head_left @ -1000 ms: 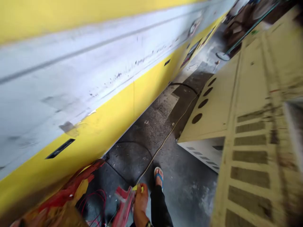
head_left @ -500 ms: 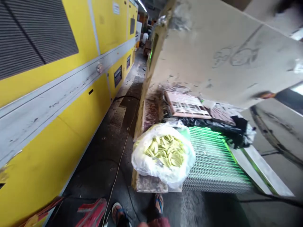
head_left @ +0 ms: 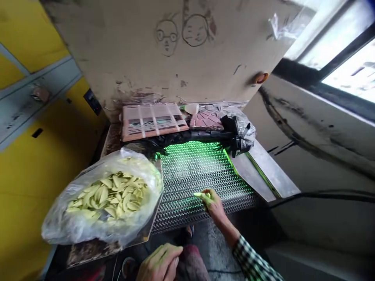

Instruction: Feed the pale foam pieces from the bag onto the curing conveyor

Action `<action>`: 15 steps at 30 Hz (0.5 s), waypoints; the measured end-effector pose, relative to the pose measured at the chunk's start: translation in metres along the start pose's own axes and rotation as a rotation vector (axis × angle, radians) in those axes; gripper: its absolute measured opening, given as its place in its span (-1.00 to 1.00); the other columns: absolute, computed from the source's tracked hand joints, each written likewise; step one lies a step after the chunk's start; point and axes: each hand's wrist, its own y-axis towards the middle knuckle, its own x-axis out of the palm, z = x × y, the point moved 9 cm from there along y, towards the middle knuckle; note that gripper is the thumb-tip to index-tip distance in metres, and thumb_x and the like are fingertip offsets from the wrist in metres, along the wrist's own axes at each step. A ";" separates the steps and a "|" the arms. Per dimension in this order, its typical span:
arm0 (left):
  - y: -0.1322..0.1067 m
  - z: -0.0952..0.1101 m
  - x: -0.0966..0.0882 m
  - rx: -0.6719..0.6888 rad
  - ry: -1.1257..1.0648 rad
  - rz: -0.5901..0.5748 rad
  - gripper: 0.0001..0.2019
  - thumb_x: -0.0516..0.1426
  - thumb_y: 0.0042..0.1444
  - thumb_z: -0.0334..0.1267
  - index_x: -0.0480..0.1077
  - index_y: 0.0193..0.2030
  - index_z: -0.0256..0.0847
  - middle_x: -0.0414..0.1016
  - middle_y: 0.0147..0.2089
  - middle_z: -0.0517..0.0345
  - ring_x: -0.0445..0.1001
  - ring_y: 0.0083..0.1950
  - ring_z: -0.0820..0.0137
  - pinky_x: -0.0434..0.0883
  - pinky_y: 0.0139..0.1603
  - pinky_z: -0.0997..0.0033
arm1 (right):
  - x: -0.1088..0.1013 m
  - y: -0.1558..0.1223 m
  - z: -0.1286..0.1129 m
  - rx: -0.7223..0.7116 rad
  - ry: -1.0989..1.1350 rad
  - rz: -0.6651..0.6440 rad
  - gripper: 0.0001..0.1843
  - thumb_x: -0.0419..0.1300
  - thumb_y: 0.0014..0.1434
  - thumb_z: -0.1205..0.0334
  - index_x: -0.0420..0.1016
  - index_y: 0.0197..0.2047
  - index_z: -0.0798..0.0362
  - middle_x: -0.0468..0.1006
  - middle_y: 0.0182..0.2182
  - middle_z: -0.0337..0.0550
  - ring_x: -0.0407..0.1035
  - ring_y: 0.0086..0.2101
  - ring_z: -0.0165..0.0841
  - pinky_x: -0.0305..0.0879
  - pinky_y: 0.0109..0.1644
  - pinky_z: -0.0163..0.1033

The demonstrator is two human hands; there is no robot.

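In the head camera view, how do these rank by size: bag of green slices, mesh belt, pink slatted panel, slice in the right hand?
1. Plastic bag of green slices and metal mesh belt: look similar, and the bag sits nearer the camera, so unranked.
2. Pink slatted panel.
3. Slice in the right hand.

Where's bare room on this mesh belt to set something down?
Bare mesh lies right of the plastic bag, past the right hand. The metal strip is free too. Black plastic and a pink rack crowd the far end.
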 end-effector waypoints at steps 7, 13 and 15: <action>0.068 0.019 0.073 -0.353 -0.028 -0.101 -0.75 0.07 0.39 -0.25 0.57 0.03 0.02 0.69 -0.05 0.16 0.67 -0.05 0.34 0.58 0.00 0.48 | -0.061 0.056 -0.029 -0.107 -0.233 -0.081 -0.57 0.11 0.20 -0.04 0.46 0.02 0.02 0.45 -0.44 -0.26 0.28 -0.48 -0.35 0.13 -0.44 -0.29; 0.125 0.016 0.095 -0.576 -0.054 0.039 -0.71 0.01 0.43 -0.24 0.50 0.14 -0.07 0.62 -0.04 0.08 0.62 -0.07 0.32 0.54 -0.03 0.38 | -0.027 0.018 0.004 0.309 0.302 -0.361 -0.45 0.35 -0.06 -0.09 0.40 -0.05 -0.02 0.59 -0.31 -0.20 0.45 -0.42 -0.30 0.30 -0.44 -0.27; 0.142 0.009 0.099 -0.590 0.052 0.052 -0.71 0.07 0.40 -0.26 0.48 0.19 -0.06 0.58 0.01 0.07 0.59 -0.02 0.29 0.51 -0.01 0.34 | -0.017 0.012 0.004 0.392 0.440 -0.361 -0.44 0.37 -0.14 -0.01 0.42 -0.06 -0.02 0.61 -0.27 -0.19 0.51 -0.32 -0.27 0.36 -0.36 -0.27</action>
